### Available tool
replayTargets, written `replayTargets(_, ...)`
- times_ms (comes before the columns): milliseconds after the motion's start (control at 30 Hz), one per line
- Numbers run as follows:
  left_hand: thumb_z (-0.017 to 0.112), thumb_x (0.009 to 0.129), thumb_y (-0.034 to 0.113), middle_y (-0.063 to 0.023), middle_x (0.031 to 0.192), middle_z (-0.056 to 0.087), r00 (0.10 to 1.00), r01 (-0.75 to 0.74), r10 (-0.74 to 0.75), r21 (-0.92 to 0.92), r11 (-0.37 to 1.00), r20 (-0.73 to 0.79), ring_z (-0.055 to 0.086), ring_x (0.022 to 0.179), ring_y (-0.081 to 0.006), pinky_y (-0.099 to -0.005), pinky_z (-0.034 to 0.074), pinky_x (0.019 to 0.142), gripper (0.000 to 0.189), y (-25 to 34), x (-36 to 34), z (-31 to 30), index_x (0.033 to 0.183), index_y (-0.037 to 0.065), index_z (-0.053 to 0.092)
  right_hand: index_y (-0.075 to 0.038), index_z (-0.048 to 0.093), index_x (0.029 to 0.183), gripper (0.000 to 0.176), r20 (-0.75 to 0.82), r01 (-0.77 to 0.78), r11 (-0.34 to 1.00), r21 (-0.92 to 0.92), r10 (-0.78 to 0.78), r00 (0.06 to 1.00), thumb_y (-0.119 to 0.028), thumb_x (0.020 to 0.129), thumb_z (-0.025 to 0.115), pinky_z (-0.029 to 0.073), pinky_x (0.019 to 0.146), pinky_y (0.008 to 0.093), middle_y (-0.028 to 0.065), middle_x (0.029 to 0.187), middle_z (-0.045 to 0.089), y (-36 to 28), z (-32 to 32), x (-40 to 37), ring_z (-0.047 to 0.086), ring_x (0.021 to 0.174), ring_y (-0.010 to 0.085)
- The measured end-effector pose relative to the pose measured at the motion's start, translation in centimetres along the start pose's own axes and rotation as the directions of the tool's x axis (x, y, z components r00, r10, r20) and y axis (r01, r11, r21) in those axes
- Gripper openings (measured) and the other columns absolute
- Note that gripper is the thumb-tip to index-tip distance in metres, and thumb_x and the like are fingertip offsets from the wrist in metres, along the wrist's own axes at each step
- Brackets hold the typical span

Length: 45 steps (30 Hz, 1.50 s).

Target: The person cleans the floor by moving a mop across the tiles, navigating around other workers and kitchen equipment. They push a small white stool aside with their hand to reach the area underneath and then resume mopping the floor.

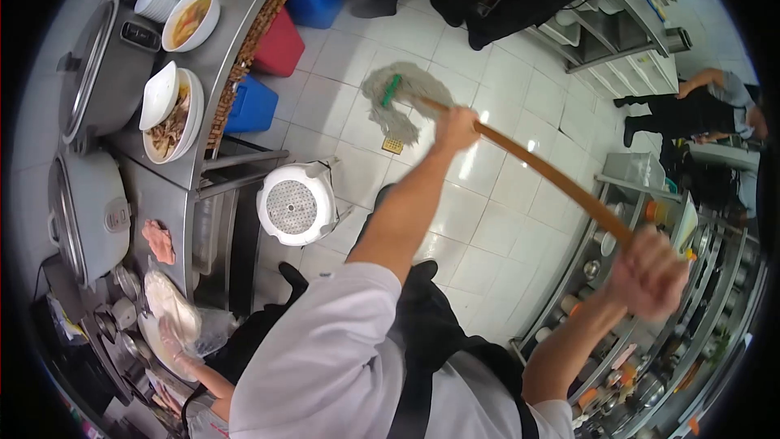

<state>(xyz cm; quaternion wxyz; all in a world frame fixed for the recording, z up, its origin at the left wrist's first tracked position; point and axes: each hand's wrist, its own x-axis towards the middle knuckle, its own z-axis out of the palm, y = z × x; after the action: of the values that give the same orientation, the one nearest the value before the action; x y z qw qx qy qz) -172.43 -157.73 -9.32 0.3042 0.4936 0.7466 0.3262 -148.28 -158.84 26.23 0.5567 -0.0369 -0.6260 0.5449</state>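
A string mop with a grey head (406, 93) and a green clamp lies spread on the white tile floor. Its brown wooden handle (544, 167) slants from the mop head down to the right. My left hand (457, 128) is closed round the lower part of the handle, near the mop head. Round the handle's upper end my right hand (650, 274) is wrapped, at the right by the shelves. A small yellowish floor drain (392, 145) shows just below the mop strands.
A white plastic stool (297, 203) stands left of me. Bowls of food (191, 21) and rice cookers (89, 215) line the steel counter. Blue and red bins (279, 45) sit beneath its edge. Shelves (585, 284) flank my right. Other people (719, 106) stand nearby; one gloved hand (175, 341) works lower left.
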Motion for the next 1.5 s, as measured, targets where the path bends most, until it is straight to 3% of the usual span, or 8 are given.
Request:
replayTargets(233,0.070,0.084,0.025,-0.0096,0.130,0.068,0.921,0.389,-0.387,0.226,0.893,-0.056,0.062,0.125,-0.0299,-0.0476,0.051,0.103,0.049,-7.0,4.8,-14.7,0.132,0.023,0.063,-0.012,0.036,0.063,0.031,-0.011,-0.088,0.979,0.186,0.092,0.996,-0.012,0.092,0.045,0.034,0.048,0.0352,0.0015,0.053,0.034,14.5,8.0,3.5,0.037,0.049,0.0170)
replayTargets(433,0.067,0.088,0.023,-0.0123,0.147,0.052,0.876,0.398,-0.481,0.534,0.746,0.019,0.056,0.131,-0.0345,-0.0476,0.051,0.104,0.054,-8.9,0.1,-14.5,0.140,0.020,0.054,0.002,0.050,0.069,0.016,0.022,-0.193,0.974,0.122,0.192,0.981,0.002,0.085,0.051,0.049,0.077,0.0432,0.0097,0.066,0.050,17.3,8.0,-9.0,0.048,0.066,0.0236)
replayTargets(667,0.079,0.082,0.029,-0.0184,0.142,0.050,0.912,0.239,-0.395,0.643,0.727,0.108,0.046,0.138,-0.0373,-0.0553,0.049,0.103,0.055,-4.2,-13.3,0.6,0.130,0.013,0.059,0.003,0.050,0.068,0.019,-0.004,-0.321,0.947,0.007,0.321,0.947,0.001,0.086,0.056,0.048,0.085,0.0489,0.0117,0.070,0.052,2.2,0.4,-24.6,0.051,0.070,0.0273)
replayTargets(800,0.081,0.076,0.032,-0.0222,0.136,0.054,0.966,-0.067,-0.101,0.608,0.791,0.239,0.050,0.132,-0.0373,-0.0560,0.050,0.100,0.056,3.0,-20.1,12.7,0.123,0.005,0.065,0.001,0.051,0.068,0.023,-0.136,-0.384,0.920,-0.078,0.372,0.918,-0.006,0.089,0.057,0.048,0.087,0.0522,0.0116,0.069,0.053,-11.1,-7.6,-29.3,0.052,0.069,0.0275)
replayTargets(900,0.075,0.074,0.030,-0.0189,0.112,0.067,0.856,-0.359,0.113,0.422,0.833,0.505,0.060,0.114,-0.0367,-0.0589,0.048,0.094,0.032,12.8,-24.5,20.1,0.093,0.005,0.077,-0.001,0.051,0.067,0.025,-0.299,-0.452,0.876,-0.167,0.392,0.870,-0.014,0.086,0.060,0.048,0.085,0.0540,0.0112,0.065,0.052,-23.1,-12.3,-30.8,0.052,0.067,0.0274)
replayTargets(1000,0.073,0.074,0.027,-0.0191,0.103,0.069,0.694,-0.522,0.225,0.263,0.811,0.684,0.064,0.106,-0.0371,-0.0600,0.048,0.085,0.027,23.4,-30.4,26.6,0.090,0.005,0.077,-0.002,0.050,0.065,0.024,-0.405,-0.458,0.851,-0.257,0.335,0.851,-0.014,0.084,0.059,0.048,0.078,0.0514,0.0112,0.061,0.052,-34.4,-15.5,-31.5,0.051,0.063,0.0271)
replayTargets(1200,0.071,0.070,0.027,-0.0171,0.085,0.073,0.301,-0.546,0.451,-0.236,0.804,0.840,0.071,0.087,-0.0397,-0.0536,0.055,0.073,0.021,36.3,-40.9,35.2,0.080,0.009,0.075,-0.013,0.040,0.063,0.034,-0.498,-0.410,0.779,-0.475,0.145,0.855,-0.020,0.093,0.053,0.038,0.058,0.0347,0.0009,0.053,0.039,-48.1,-14.5,-32.1,0.040,0.051,0.0159)
replayTargets(1500,0.069,0.072,0.029,-0.0223,0.080,0.072,0.245,-0.513,0.532,-0.358,0.780,0.810,0.071,0.083,-0.0402,-0.0489,0.056,0.072,0.027,39.1,-42.4,35.9,0.075,0.002,0.074,-0.005,0.060,0.094,0.027,-0.401,-0.160,0.935,-0.315,0.022,0.916,-0.030,0.103,0.055,0.038,0.056,0.0353,0.0043,0.067,0.047,-49.7,-16.5,-34.9,0.041,0.057,0.0185)
